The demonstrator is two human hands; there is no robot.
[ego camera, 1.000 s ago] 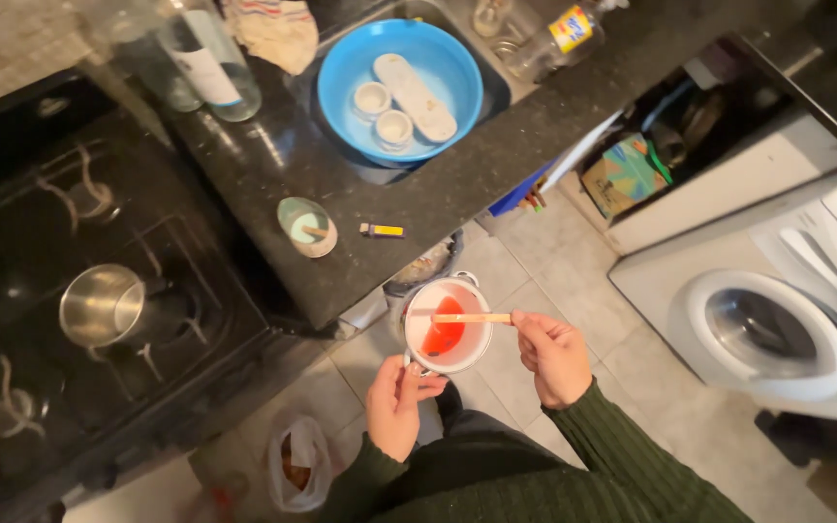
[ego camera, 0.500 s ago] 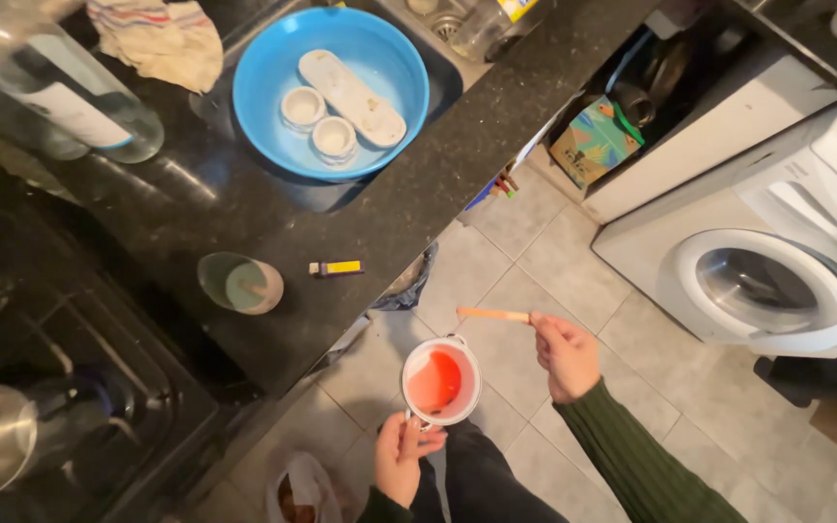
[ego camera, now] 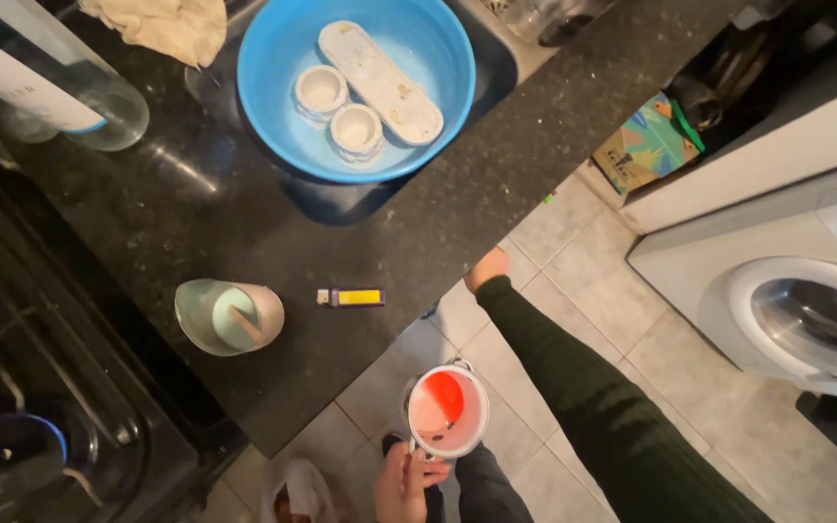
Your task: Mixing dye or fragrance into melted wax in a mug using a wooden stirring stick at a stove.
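Fingers of the left hand [ego camera: 407,484] are closing round the handle of a small white round pot [ego camera: 446,412], gripping it at the near rim and holding it over the tiled floor [ego camera: 573,281], just off the edge of the black speckled stone counter [ego camera: 244,223]. Red liquid is pooling inside the pot, which is sitting right above the hand. The right hand [ego camera: 487,267], at the end of a dark green ribbed sleeve [ego camera: 583,387], is reaching under the counter's edge; its fingers are hidden there, so I cannot tell whether they are holding anything. On the counter, a small yellow lighter [ego camera: 352,296] is lying near that hand, and a pale green cup with a wooden stick in it [ego camera: 229,317] is standing further left. Beyond them a blue plastic bowl [ego camera: 283,58] is holding two round white moulds and one long oval one. A white washing machine [ego camera: 806,310] is standing to the right.
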